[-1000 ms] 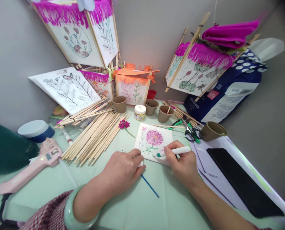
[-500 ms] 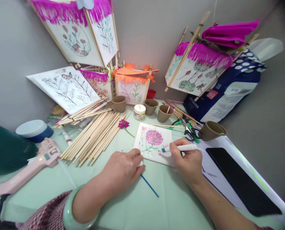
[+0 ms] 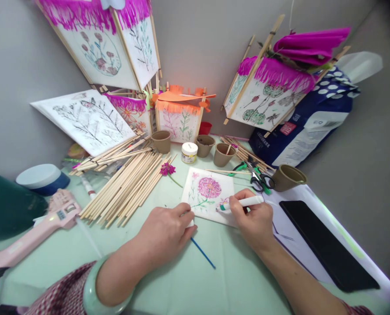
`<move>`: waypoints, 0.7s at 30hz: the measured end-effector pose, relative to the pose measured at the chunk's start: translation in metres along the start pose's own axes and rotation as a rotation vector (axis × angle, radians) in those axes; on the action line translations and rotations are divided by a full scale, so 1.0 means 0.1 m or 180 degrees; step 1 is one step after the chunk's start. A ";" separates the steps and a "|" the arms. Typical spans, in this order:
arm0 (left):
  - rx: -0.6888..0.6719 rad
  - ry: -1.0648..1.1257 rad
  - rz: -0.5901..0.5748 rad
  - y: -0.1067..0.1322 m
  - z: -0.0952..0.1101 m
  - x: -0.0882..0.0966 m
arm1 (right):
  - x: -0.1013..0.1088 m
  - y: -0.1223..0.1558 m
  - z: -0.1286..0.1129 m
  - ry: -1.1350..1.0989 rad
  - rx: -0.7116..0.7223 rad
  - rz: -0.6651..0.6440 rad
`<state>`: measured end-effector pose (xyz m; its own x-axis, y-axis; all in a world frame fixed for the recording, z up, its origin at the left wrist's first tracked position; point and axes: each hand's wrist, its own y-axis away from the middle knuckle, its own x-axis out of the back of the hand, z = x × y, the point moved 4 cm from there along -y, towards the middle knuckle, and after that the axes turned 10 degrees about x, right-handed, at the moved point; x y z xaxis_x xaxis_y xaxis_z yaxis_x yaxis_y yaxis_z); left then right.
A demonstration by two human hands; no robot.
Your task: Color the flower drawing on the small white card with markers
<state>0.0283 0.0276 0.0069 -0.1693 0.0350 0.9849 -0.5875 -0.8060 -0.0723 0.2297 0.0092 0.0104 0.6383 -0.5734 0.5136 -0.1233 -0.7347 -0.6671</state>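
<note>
**card:** white paper card (image 3: 228,186) flat on the bench (image 3: 181,284), askew, between both hands, just in front of the cups;

**right hand:** right hand (image 3: 252,214) with grip clamped on a white marker (image 3: 244,201); green band near the tip, tip down on the card beside the lower right flower;

**left hand:** left hand (image 3: 165,234) with fingers curled together, resting on the card's lower left edge; jade bangle (image 3: 91,288) on the wrist; grip unclear; blue paintbrush (image 3: 203,253) poking out from under the palm, whether held or just lying there impossible to tell;

**done on card:** large pink flower head (image 3: 209,187) densely filled in; green stem (image 3: 199,203) and thin leaves drawn;

**left on card:** small pink flower (image 3: 223,201) at lower right, partly behind the marker tip, how much filled unclear; white background bare around the drawing;

**near card:** cut magenta flower (image 3: 166,169) on the bench; loose bamboo sticks (image 3: 125,188) in a heap to the left; green-handled scissors (image 3: 258,179) to the right;

**behind:** brown paper cups (image 3: 223,155); white jar (image 3: 189,152); paper lantern panels (image 3: 267,100) with magenta fringe, painted with plants, propped against the wall;

**far left:** pink glue gun (image 3: 33,236);

**far right:** black phone (image 3: 328,245);
</note>
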 end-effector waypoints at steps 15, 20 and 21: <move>0.0012 -0.0032 -0.0059 0.00 0.00 -0.01 | -0.09 0.03 0.01 -0.0304 -0.0317 -0.0317; -0.0004 -0.0034 0.0013 0.01 -0.01 0.00 | -0.06 0.03 0.03 -0.0275 -0.0335 -0.0309; -0.0011 -0.0031 0.0034 0.01 -0.01 0.00 | -0.06 0.03 0.03 -0.0256 -0.0318 -0.0294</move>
<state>0.0275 0.0274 0.0067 -0.1678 0.0208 0.9856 -0.5886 -0.8041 -0.0833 0.2284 0.0116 0.0041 0.7087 -0.4738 0.5228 -0.1336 -0.8177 -0.5599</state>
